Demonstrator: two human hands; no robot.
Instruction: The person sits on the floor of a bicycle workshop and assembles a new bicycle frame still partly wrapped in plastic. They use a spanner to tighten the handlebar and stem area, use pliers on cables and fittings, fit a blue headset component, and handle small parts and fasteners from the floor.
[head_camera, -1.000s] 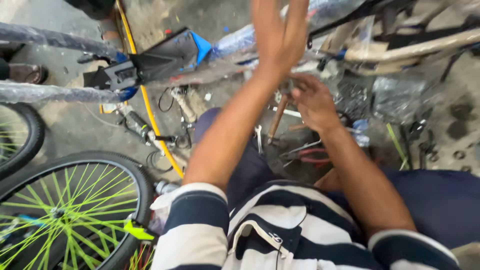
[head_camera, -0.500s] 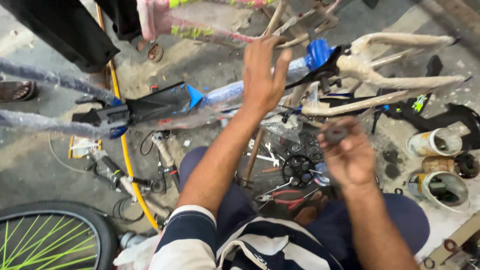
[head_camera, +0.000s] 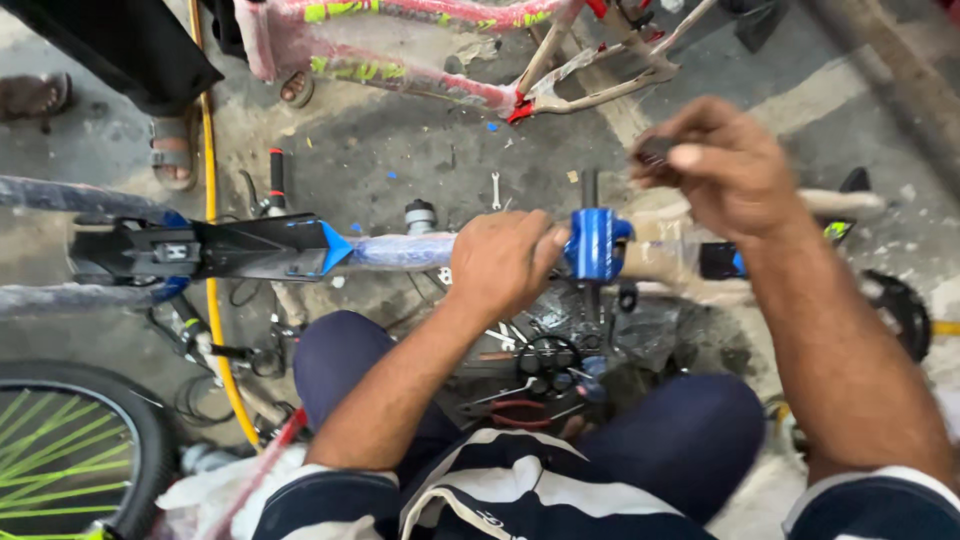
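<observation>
My left hand (head_camera: 503, 262) was closed around the wrapped blue frame (head_camera: 400, 250), its knuckles just beside the blue clamp (head_camera: 594, 243) on the right. My right hand (head_camera: 725, 165) hung farther off and to the right, clear of the frame, fingers pinched on a small dark part (head_camera: 655, 152); what the part was I could not tell. Between the two hands there was open room over the clamp. Near me, under the frame and between my knees, loose tools (head_camera: 530, 375) crowded the floor (head_camera: 400, 140). The floor was stained grey concrete. A pink frame (head_camera: 400, 75) lay at the far side, a yellow hose (head_camera: 212, 290) ran near to far on the left, and a green-spoked wheel (head_camera: 70, 455) filled the near left corner.
</observation>
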